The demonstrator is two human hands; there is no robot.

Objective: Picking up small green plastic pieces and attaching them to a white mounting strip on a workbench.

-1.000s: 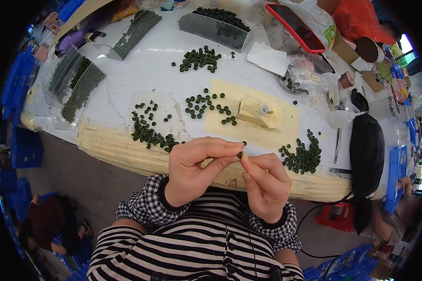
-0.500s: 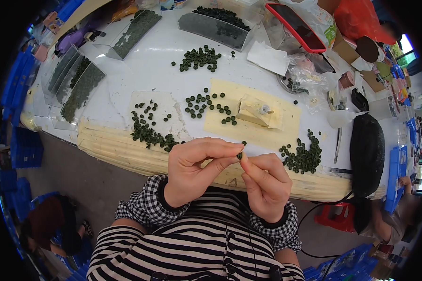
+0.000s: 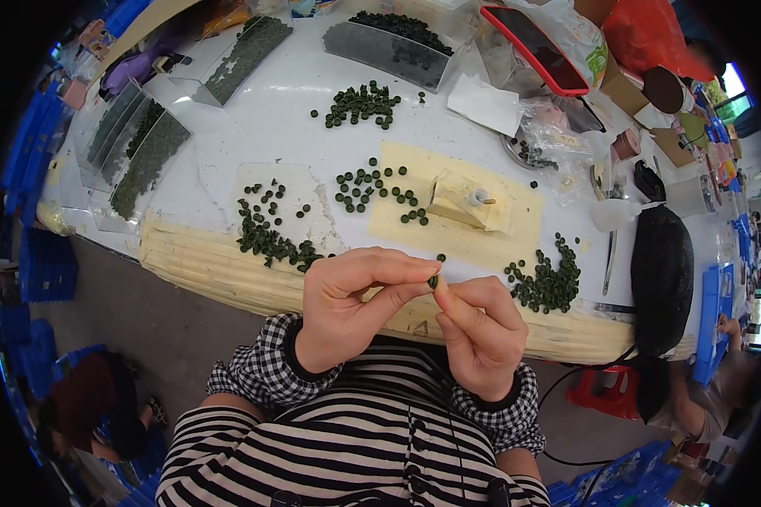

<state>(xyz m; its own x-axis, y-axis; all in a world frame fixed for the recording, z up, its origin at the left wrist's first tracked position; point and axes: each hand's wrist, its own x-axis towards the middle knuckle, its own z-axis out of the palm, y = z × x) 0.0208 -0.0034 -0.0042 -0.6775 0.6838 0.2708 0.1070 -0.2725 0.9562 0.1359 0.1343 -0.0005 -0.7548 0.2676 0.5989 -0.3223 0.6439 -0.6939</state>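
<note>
Over the table's near edge, my left hand point(image 3: 353, 302) pinches a small dark green round piece point(image 3: 433, 281) between thumb and fingertips. My right hand point(image 3: 484, 331) meets it from the other side, thumb and index finger closed against the same piece. Just beyond my fingertips lies another green round piece point(image 3: 440, 258). To the left of my hands is a heap of small green parts point(image 3: 279, 247). Loose green rings point(image 3: 357, 190) are scattered ahead, and a further pile of round pieces point(image 3: 548, 279) lies to the right.
A tape-covered block with a small upright peg point(image 3: 473, 201) stands on a cream sheet point(image 3: 516, 228). Clear bins point(image 3: 389, 52) of green parts line the back and left. A red-cased phone point(image 3: 537, 51), a black bag point(image 3: 661, 279) and tweezers point(image 3: 609, 264) are at the right.
</note>
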